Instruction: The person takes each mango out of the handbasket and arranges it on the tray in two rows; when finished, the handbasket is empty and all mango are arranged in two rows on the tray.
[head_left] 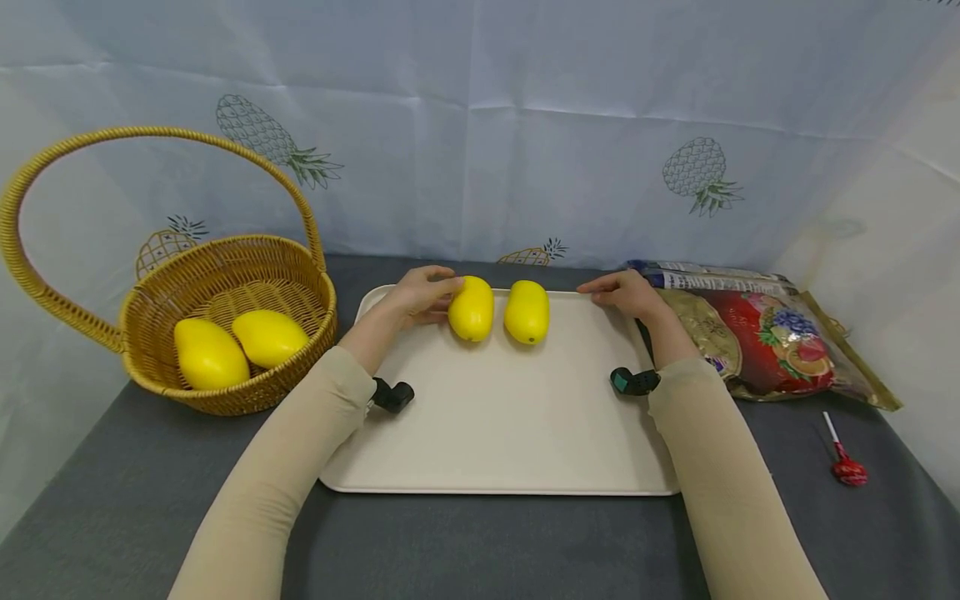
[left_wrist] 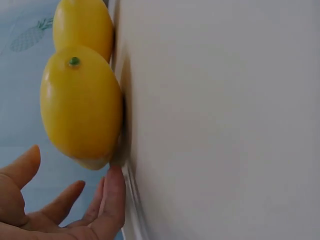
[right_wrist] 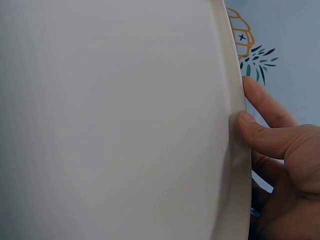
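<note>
Two yellow mangoes lie side by side at the far edge of a cream tray [head_left: 510,417]. My left hand [head_left: 426,297] is beside the left mango [head_left: 471,309], its fingers spread and relaxed around that fruit's near side. In the left wrist view, a fingertip of the left hand [left_wrist: 75,205] is right at the lower end of the mango [left_wrist: 82,105]. The right mango [head_left: 527,312] sits just beyond it. At the tray's far right corner, my right hand [head_left: 628,296] pinches the rim, thumb [right_wrist: 265,137] on the inner side and other fingers outside.
A woven basket [head_left: 142,300] with a tall handle stands at the left, holding two more mangoes [head_left: 210,354]. Shiny printed bags [head_left: 772,337] lie right of the tray, with a red lollipop [head_left: 849,468] in front of them. A pineapple-print curtain [head_left: 480,150] hangs behind.
</note>
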